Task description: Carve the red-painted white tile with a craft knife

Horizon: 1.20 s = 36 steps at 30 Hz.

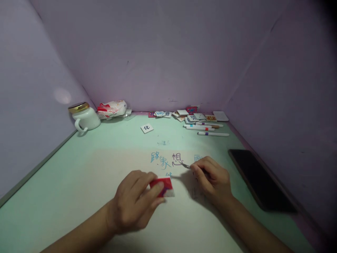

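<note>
My left hand (133, 203) pinches a small red card (166, 182) with a purple mark, held just above the pale writing surface (100, 175); motion blurs its lower edge. In my right hand (214, 181) is a thin brush (186, 166), its dark tip at the lower right of a purple handwritten character (176, 158). To the left of that character are blue ones (160, 160). Another blue character (197, 159) is partly covered by my right hand, and one more shows just above the red card.
A black phone (259, 179) lies at the right. Several white markers (213, 134) and a heap of character tiles (193, 117) sit at the back right. One white tile (146, 128) lies alone. A lidded white mug (86, 118) and a crumpled packet (112, 109) stand back left.
</note>
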Tool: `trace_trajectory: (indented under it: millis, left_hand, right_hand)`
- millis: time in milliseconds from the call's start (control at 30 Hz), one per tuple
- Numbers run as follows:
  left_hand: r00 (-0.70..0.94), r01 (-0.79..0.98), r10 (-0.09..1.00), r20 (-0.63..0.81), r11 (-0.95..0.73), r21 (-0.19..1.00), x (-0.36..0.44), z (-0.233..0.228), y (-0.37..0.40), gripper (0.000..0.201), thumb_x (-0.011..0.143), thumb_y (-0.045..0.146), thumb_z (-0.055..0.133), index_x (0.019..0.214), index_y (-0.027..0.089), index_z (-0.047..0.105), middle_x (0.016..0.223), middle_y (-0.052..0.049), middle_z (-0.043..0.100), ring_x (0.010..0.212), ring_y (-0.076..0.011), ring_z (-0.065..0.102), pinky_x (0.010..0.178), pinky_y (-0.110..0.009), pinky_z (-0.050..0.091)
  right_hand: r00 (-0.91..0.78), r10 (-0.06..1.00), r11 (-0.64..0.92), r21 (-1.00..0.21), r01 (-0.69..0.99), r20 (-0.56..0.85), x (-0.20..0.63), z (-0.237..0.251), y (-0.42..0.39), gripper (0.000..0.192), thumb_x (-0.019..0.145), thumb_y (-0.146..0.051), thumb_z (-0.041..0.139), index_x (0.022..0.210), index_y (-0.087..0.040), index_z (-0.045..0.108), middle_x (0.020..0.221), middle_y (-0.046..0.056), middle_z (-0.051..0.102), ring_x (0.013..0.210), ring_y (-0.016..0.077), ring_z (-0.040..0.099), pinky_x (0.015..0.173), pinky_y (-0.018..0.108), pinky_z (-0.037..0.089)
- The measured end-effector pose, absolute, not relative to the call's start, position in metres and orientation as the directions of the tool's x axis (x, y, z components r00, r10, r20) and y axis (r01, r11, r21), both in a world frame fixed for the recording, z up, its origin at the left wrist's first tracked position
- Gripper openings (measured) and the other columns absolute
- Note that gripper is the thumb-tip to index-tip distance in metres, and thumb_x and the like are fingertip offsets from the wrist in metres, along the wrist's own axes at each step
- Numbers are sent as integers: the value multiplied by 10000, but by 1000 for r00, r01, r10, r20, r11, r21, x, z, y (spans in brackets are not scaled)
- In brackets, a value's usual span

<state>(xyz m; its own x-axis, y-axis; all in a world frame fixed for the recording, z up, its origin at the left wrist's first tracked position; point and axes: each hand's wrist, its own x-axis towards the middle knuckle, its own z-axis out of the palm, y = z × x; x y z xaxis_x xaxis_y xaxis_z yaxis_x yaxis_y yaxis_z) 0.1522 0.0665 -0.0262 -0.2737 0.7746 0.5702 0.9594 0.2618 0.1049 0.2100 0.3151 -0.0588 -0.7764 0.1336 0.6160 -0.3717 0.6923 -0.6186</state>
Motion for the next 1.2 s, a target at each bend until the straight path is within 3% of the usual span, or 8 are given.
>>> trace_trajectory:
  millis: [167,367,500,633,767,900,1200]
  left_hand:
    - [-488,870,770,411,464,165,151,-31,69,181,895,264,540,1003,149,629,856,-100,609,720,-228,547,599,-382,478]
    - [-643,765,695,321,605,223,160,-34,72,401,787,358,665,1089,106,589,912,-123,600,779,-272,559,628,-438,499]
    - [-705,708,639,308,657,258,171,-36,78,312,819,296,595,1071,114,580,893,-118,595,788,-280,557,643,-455,491]
    - [-725,689,628,283,658,304,177,-37,81,307,777,295,644,1042,155,578,885,-87,595,786,-269,557,664,-445,486]
    - [-798,600,567,204,716,357,180,-36,82,395,704,393,765,985,189,576,881,-55,602,797,-269,554,701,-457,479]
    - [-778,628,584,232,705,331,182,-35,80,294,735,368,736,900,185,575,837,-54,597,765,-266,554,664,-447,479]
    - [-658,750,675,333,629,207,183,-31,79,111,820,253,526,871,163,566,781,-77,573,676,-253,531,569,-428,487]
  right_hand:
    - [-767,166,721,-607,-334,620,210,-60,314,165,900,-211,557,752,-185,624,655,-21,571,566,89,533,542,222,389]
    - [-779,226,780,-588,-215,585,212,-58,311,188,910,-273,567,759,-186,637,678,-18,600,533,86,521,517,228,363]
    - [-817,261,801,-587,-113,514,215,-50,308,231,948,-330,498,898,-201,683,825,11,680,708,123,625,612,228,428]
    - [-887,172,825,-555,-107,428,219,-41,298,314,966,-386,432,948,-227,702,769,-2,672,720,139,644,623,235,465]
    - [-930,71,909,-407,-89,362,218,-36,280,342,974,-421,398,945,-282,709,751,-36,683,600,123,653,491,225,433]
    - [-874,46,966,-245,-84,483,215,-42,266,440,991,-470,333,960,-279,729,768,-23,702,487,119,634,380,242,333]
    - [-832,8,974,-192,-119,555,228,-50,260,278,952,-345,473,980,-224,722,749,-2,717,511,115,627,436,242,340]
